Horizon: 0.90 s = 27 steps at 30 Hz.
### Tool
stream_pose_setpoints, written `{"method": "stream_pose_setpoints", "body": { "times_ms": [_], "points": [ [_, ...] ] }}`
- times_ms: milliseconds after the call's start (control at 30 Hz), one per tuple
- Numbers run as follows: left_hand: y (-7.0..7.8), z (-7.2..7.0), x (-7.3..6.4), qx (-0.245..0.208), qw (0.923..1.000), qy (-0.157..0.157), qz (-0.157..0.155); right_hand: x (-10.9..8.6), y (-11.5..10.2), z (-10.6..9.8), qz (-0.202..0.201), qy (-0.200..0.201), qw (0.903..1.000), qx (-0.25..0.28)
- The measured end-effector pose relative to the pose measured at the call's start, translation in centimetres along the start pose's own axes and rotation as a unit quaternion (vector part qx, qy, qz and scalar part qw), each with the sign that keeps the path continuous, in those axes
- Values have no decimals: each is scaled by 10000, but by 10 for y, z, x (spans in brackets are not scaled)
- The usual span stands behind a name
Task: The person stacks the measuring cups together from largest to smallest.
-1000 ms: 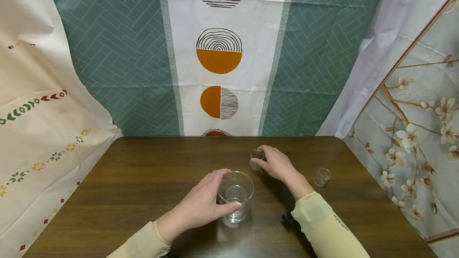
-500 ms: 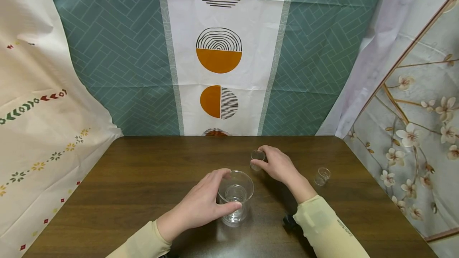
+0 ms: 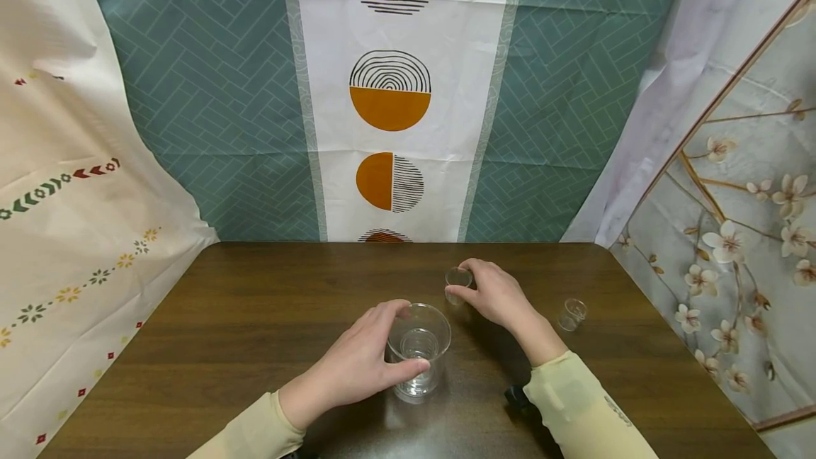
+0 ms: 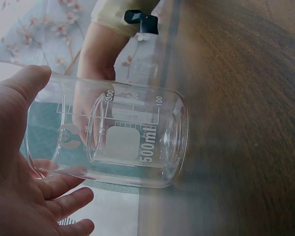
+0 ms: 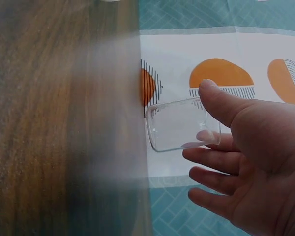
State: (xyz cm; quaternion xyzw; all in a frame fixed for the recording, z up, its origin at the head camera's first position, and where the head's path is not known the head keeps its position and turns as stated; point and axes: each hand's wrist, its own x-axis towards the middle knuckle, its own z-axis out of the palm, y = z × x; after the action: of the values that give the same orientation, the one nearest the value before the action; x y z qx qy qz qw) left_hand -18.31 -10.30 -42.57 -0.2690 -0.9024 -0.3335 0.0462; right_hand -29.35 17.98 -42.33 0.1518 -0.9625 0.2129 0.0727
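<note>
My left hand (image 3: 363, 356) holds a large clear glass beaker (image 3: 443, 356) near the rim, thumb on one side and fingers on the other. It stands upright on the table; the left wrist view shows its white print (image 4: 146, 147) reading 500ml. Nested inside it is a smaller glass beaker (image 3: 419, 344). Farther back, my right hand (image 3: 494, 294) grips a small clear glass beaker (image 5: 177, 125) between thumb and fingers near its rim. That beaker is upright, close to the table's surface. Both palms face inward.
Another small glass beaker (image 3: 572, 315) stands on the brown wooden table (image 3: 268, 317), right of my right forearm. A green and white patterned cloth (image 3: 408, 119) hangs behind the far edge. More cloths hang at the left and right sides.
My right forearm has shifted very slightly to the right. Both hands and all the beakers stay practically where they were.
</note>
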Motion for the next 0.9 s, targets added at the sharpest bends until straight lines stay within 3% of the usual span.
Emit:
{"method": "stream_pose_setpoints", "body": {
  "times_ms": [900],
  "points": [
    [-1, 0, 0, -36, 10000, 15, 25, -17, -28, -26, -100, 155, 9998, -108]
  ]
}}
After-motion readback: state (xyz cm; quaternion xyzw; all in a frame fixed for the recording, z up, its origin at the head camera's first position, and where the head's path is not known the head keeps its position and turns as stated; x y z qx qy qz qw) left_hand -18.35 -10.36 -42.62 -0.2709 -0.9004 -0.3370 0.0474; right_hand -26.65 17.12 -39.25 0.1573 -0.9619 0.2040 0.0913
